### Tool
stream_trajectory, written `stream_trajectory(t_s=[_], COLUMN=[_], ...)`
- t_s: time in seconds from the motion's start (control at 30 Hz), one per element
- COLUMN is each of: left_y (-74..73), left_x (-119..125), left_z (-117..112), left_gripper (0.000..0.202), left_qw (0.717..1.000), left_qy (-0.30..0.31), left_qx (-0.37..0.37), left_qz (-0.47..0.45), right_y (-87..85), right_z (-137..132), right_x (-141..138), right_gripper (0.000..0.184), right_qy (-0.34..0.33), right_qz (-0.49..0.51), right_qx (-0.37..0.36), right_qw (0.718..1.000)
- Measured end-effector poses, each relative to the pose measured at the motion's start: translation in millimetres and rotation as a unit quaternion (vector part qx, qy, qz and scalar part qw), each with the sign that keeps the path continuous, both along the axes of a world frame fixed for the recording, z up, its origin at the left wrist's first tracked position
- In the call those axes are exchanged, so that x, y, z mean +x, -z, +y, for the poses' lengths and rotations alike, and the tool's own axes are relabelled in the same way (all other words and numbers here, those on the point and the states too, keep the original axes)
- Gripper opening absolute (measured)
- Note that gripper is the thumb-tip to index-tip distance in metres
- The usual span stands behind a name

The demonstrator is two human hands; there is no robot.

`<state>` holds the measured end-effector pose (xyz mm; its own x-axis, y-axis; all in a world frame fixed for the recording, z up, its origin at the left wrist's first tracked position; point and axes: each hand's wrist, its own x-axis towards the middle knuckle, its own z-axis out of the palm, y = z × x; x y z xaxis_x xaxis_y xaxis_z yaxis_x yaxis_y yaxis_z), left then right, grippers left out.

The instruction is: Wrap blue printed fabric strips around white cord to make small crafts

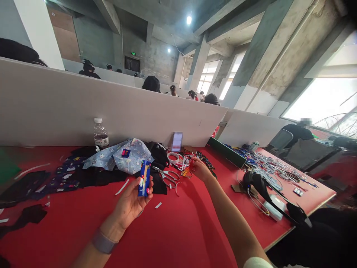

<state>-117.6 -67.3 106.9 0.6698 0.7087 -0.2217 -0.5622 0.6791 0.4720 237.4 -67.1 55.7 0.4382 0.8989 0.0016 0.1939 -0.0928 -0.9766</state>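
Observation:
My left hand (133, 199) is closed round a small, narrow blue printed fabric piece (144, 178) with a beige strip along it, held upright above the red table. My right hand (200, 169) reaches farther out over the pile at the back, with its fingers pinched on red and yellow tassel strands (188, 170). Between the hands lie silver scissors (169, 176), and behind them a roll of white tape (173, 158). Light blue printed cloth (108, 158) is heaped behind my left hand. The right fingertips are small and partly hidden.
A drink bottle (100, 133) and an upright phone (177, 141) stand near the white partition (111, 100). Dark fabric pieces (65, 175) lie left. On the right are a green divider (227, 152), a black headband-like device (260, 184) and tangled cords (267, 165). People sit beyond.

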Motion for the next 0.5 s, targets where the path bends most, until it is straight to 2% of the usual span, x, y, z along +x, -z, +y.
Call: stream_trajectory(t_s=[0.13,0.3,0.4,0.5], left_y=[4.0,3.2,1.7,2.6], left_x=[1.6,3.1,8.1,16.3], left_z=[2.0,4.3,4.1,4.8], left_gripper=[0.018,0.019,0.020,0.019], left_qw=[1.000,1.000,1.000,1.000], left_qy=[0.001,0.009,0.011,0.004], left_qx=[-0.009,-0.001,0.002,0.010], left_qz=[0.009,-0.017,-0.014,-0.018], right_y=[-25.3,-59.2,-66.7,-68.1], right_z=[10.2,16.9,17.9,15.2], right_x=[0.3,-2.8,-17.2,-41.9], right_gripper=[0.032,0.030,0.028,0.037], right_qy=[-0.015,-0.030,-0.066,-0.106], right_qz=[-0.022,-0.047,-0.036,-0.019], right_qx=[0.001,0.052,0.078,0.104], right_qw=[1.000,0.997,0.994,0.989])
